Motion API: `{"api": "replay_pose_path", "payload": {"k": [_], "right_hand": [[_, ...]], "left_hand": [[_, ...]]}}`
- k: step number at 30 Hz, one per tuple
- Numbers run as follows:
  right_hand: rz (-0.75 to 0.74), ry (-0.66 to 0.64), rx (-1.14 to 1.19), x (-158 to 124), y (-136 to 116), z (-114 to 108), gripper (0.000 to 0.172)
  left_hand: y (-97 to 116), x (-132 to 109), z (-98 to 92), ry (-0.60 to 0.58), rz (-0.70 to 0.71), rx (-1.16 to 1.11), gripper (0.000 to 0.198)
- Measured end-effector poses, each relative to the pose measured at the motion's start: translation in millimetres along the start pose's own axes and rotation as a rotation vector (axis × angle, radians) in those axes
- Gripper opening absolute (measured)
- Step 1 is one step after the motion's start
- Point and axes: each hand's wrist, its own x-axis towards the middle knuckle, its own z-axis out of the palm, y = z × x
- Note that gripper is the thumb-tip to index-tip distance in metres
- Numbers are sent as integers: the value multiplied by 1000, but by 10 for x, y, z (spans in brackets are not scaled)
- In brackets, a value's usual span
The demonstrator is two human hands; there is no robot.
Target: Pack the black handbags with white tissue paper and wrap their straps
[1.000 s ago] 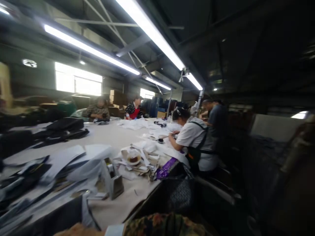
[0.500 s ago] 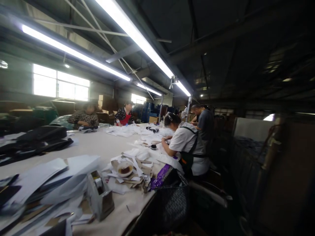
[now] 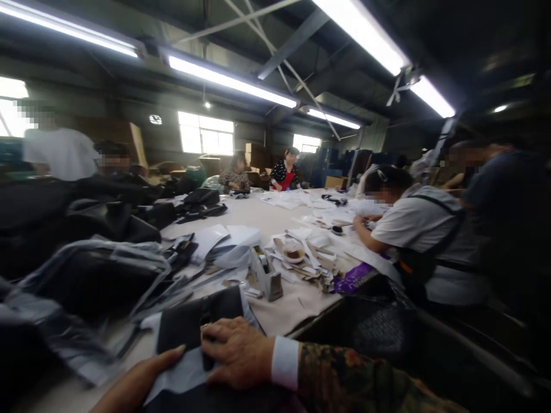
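A black bag (image 3: 185, 331) with a dark strap and a small metal buckle (image 3: 205, 327) lies at the near table edge, with pale wrapping sheet (image 3: 185, 370) across its middle. My right hand (image 3: 239, 353), in a white cuff and patterned sleeve, rests over the strap, its bent fingers at the buckle. From the lower left comes my left hand (image 3: 150, 370). Its thumb lies on the pale sheet at the bag's left side, and the other fingers are hidden beneath.
Black bags in clear plastic (image 3: 107, 269) crowd the left. A grey tape dispenser (image 3: 267, 278) stands beyond my hands, near paper scraps (image 3: 316, 264) and a white bowl (image 3: 293, 253). A co-worker (image 3: 422, 229) sits bent over the table on the right; other people are farther back.
The view has swung left and shows more of the near table. Both my hands and the black bag under them are now in sight; they were out of frame before.
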Motion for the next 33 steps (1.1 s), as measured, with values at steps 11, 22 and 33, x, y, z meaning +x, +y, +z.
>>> {"api": "replay_pose_path", "payload": {"k": [11,22,33], "right_hand": [[81,-63,192,-99,-30,-7,64],[19,100,262,-256,83,-300,52],[268,463,108,-1121,1032,286,33]], "left_hand": [[23,-29,-14,-117,-90,-309,40],[190,-199,160,229,110,-57,34],[2485,-381,206,467,301,522,43]]}}
